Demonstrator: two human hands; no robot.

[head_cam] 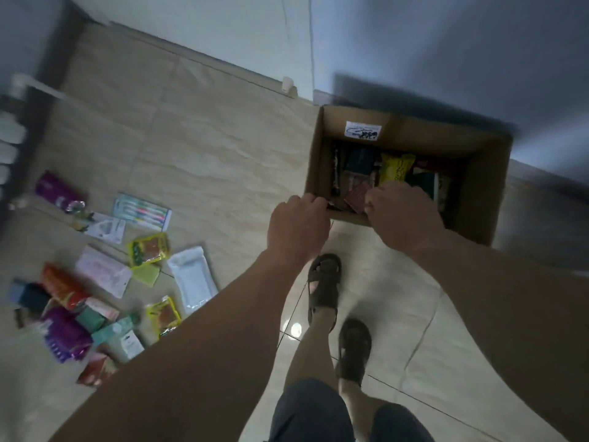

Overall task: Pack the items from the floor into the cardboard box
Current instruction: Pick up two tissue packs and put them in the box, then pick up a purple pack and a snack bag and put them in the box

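- Pale tiled floor (223, 148), a grey wall behind, and the whole view is smeared with motion blur, so fine detail is hard to call.
- Against that wall sits the cardboard box (484, 199), flaps open, its floor already covered with packets; a yellow packet (396, 169) stands out among darker ones.
- Both hands are at the box's near edge. The left hand (298, 226) is curled over the near-left corner, fingers folded on the rim, likely steadying the box so it doesn't slide on the slick tile.
- The right hand (403, 212) reaches over the rim into the box, fingers bent down among the packets, touching a reddish-brown packet (357, 196); whether it is gripping that or just letting go, I cannot tell.
- My read: an item is being tucked in at the near side, where the gap is.
- Well apart on the left lies the remaining pile on the floor: a toothbrush pack (143, 212), a white pouch (192, 283), a purple packet (65, 334), plenty more. Lots left to pack.
- Sandalled feet (325, 285) stand just beside the box.
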